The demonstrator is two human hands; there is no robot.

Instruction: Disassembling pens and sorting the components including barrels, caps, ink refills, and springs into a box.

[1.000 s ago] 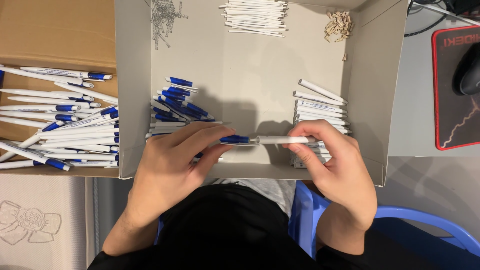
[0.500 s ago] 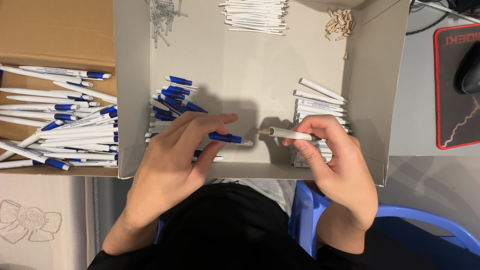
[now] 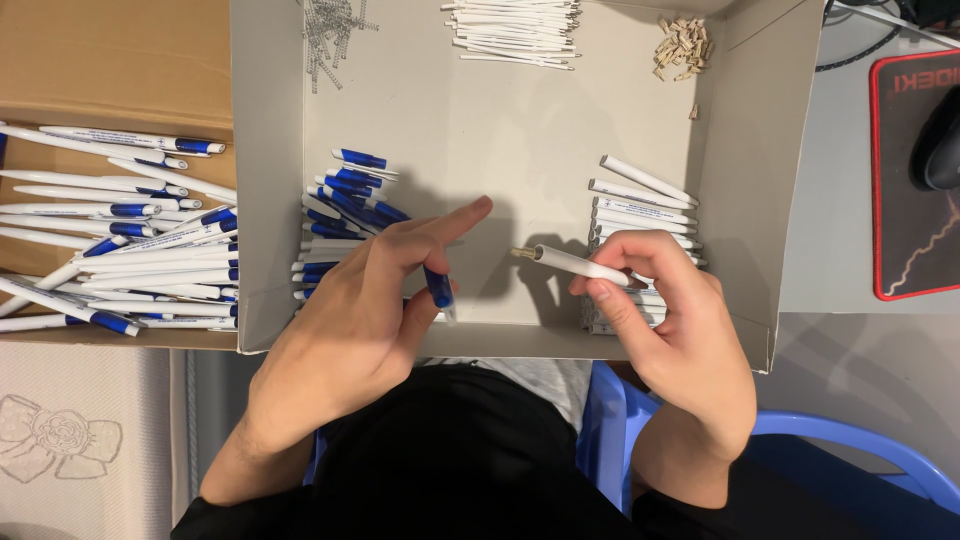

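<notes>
My left hand (image 3: 345, 330) pinches a blue pen tip (image 3: 438, 290) between thumb and middle finger, index pointing out straight. My right hand (image 3: 670, 320) pinches a white barrel (image 3: 580, 265) with a tan end sticking out, held over the grey tray (image 3: 500, 130). Best to line both parts on one axis, tip mouth facing the tan end, grip close to the joint, push straight.

Finished blue-and-white pens (image 3: 120, 240) lie heaped in a brown cardboard box (image 3: 110, 60) at left. A black mouse (image 3: 938, 140) sits on a red-edged mat (image 3: 905, 190). A blue plastic chair (image 3: 850, 450) shows below.
</notes>
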